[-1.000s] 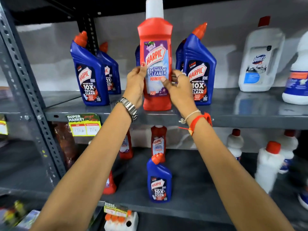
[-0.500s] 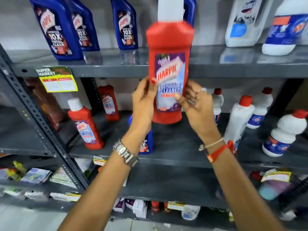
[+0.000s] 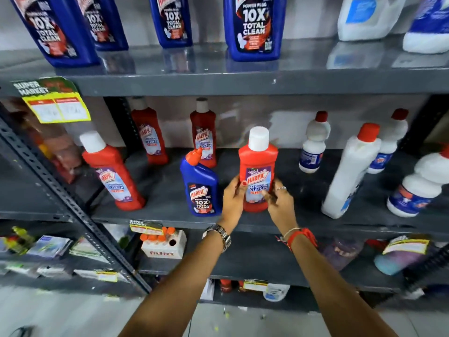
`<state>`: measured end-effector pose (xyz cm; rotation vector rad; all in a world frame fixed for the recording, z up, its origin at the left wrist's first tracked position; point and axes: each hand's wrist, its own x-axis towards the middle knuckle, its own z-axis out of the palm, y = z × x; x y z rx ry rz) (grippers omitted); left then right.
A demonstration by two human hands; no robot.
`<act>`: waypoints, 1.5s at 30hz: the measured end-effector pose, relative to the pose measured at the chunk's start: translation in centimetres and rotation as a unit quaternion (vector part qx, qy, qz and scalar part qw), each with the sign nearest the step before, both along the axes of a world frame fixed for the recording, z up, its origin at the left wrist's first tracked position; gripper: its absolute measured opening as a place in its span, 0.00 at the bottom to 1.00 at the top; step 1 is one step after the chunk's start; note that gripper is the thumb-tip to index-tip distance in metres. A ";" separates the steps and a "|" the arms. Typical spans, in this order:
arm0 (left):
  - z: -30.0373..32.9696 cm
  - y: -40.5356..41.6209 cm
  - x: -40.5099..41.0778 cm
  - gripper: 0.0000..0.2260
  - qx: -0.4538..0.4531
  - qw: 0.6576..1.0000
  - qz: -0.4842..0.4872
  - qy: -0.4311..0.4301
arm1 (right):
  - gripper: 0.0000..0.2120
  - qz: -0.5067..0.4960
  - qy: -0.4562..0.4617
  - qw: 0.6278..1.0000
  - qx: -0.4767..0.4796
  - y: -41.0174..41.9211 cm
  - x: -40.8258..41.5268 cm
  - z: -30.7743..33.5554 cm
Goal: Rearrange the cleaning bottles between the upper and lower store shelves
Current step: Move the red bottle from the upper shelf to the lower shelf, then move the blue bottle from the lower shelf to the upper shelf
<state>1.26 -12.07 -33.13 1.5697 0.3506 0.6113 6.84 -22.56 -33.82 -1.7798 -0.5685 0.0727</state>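
Note:
I hold a red Harpic bathroom cleaner bottle (image 3: 258,166) with a white cap upright at the front of the lower shelf (image 3: 170,221). My left hand (image 3: 233,199) grips its left side and my right hand (image 3: 279,201) its right side. Whether its base rests on the shelf I cannot tell. A blue Harpic bottle (image 3: 200,188) stands just left of it. Three more red Harpic bottles (image 3: 114,173) stand further left and behind. The upper shelf (image 3: 218,80) carries several blue Harpic bottles (image 3: 254,27).
White bottles with red caps (image 3: 349,171) stand on the lower shelf's right side, and white jugs (image 3: 364,18) on the upper shelf's right. A slanted metal upright (image 3: 73,207) crosses at left. A yellow price tag (image 3: 57,105) hangs from the upper shelf edge. Boxes and packets fill the shelves below.
Both hands have carried the red bottle down from the upper shelf to the lower shelf, beside the blue bottle. The camera view has tilted downward.

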 end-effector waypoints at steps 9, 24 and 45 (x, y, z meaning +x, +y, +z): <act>-1.3 0.2 0.0 0.14 0.018 0.999 0.015 0.023 | 0.22 -0.075 0.048 0.996 0.027 1.0 -0.8 -1.9; -4.3 10.1 -7.1 0.18 -0.044 0.993 0.106 0.031 | 0.25 0.052 0.040 0.995 -0.078 10.3 -5.6 -2.7; 15.3 7.9 -16.2 0.16 0.013 0.947 0.219 -0.236 | 0.23 0.136 -0.115 0.973 0.145 7.6 -13.3 15.0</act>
